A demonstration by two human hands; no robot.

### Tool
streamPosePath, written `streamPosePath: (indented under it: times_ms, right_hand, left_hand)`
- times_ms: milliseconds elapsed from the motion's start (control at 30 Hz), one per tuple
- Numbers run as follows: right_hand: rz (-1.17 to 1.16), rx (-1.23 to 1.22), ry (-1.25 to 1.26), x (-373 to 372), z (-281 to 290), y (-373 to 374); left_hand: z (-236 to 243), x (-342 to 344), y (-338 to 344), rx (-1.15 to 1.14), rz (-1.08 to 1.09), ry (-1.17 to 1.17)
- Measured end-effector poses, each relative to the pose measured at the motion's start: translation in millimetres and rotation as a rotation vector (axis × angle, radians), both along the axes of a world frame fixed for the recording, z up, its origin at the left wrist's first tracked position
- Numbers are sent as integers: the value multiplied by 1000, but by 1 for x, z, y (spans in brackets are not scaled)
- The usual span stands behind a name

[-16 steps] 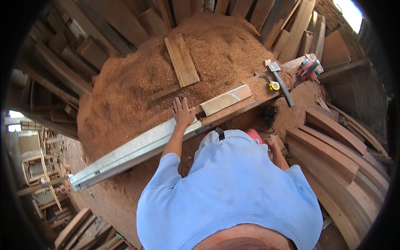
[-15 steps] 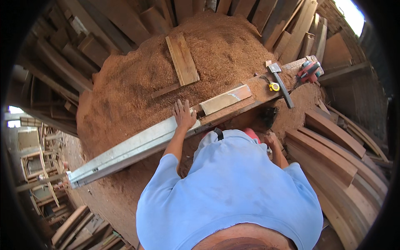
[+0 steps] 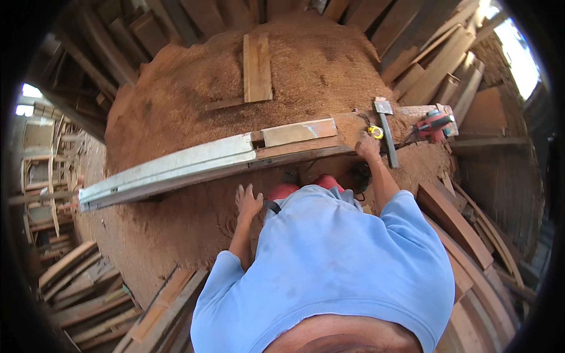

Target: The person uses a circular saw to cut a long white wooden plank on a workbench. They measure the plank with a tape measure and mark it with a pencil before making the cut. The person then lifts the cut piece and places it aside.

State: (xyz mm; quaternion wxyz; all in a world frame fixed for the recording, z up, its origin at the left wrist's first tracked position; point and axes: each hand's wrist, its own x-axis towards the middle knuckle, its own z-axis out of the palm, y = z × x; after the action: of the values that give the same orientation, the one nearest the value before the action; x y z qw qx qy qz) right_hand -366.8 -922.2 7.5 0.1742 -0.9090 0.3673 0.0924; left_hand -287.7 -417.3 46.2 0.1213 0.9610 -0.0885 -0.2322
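My left hand (image 3: 249,201) hangs below the long white-painted timber (image 3: 166,169), fingers apart and empty. My right hand (image 3: 368,146) is at the bench plank (image 3: 354,119), fingers loosely bent and apart beside a yellow tape measure (image 3: 375,132); I cannot tell if they touch it. A short pale board (image 3: 298,132) lies on a timber at the white piece's right end. Just right of my hand a hammer-like tool (image 3: 389,139) with a metal head lies crosswise, and a red-and-black power tool (image 3: 431,126) sits at the plank's right end.
A sawdust mound (image 3: 170,100) lies behind the bench, with a loose board (image 3: 257,66) on it. Stacked planks (image 3: 109,35) surround it. Curved timbers (image 3: 450,217) lie at my right, more boards (image 3: 70,276) at lower left. A dark object (image 3: 359,175) is under the bench.
My left hand has left the white timber and dropped down nearer my body. My right hand has risen to the tape measure. My view has turned, so the timber now appears higher and flatter.
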Motion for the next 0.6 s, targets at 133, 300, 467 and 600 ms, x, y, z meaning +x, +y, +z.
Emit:
streamPosePath:
  times_ms: [133,300,467,600]
  right_hand:
    - [102,77,158,11,38,-8]
    - [334,94,92,11,-54,-65]
    - [277,-83,19,15,-75,-60]
    - [193,172,-286,26,-74,-31]
  left_hand:
    - [-99,-90,90,-285,184,453]
    - [-126,-198,111,-299,378,508]
    - [-128,-221,103,-338,445,470]
    - [-139,-194,85,-395,436,413]
